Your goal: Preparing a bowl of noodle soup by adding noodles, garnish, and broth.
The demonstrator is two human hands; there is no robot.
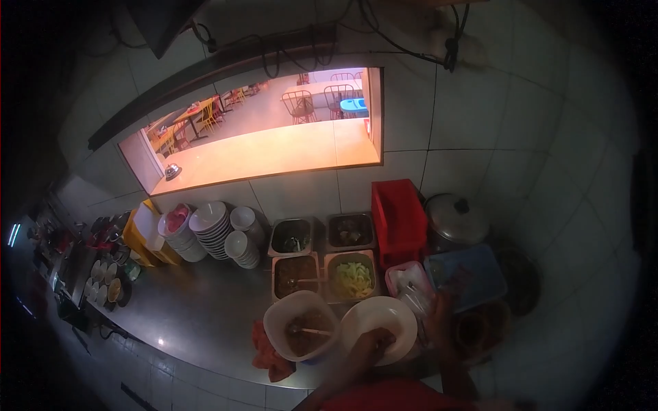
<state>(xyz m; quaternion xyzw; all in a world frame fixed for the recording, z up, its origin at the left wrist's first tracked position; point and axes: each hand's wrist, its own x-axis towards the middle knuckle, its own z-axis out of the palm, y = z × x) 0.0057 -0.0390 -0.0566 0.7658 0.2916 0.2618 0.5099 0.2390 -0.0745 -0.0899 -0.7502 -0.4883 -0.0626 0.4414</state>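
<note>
A round white plate (360,314) lies at the front edge of the steel counter. My left hand (374,345) is over its lower part with the fingers curled; whether it holds anything is hidden. To the right of the plate, my right hand (443,308) reaches beside a blue plastic tray (478,277) and a pink-rimmed container (411,282); its fingers are dim and blurred. A white tub (275,313) of brown food with a utensil in it stands left of the plate. Behind the plate is a steel pan of chopped pale green vegetable (353,280).
More steel food pans (295,254) stand behind the tub. Stacked white bowls (209,226) line the wall on the left. A red bin (401,221) and a lidded metal pot (457,218) are at the back right. A red cloth (270,354) lies at the front edge, left of the tub.
</note>
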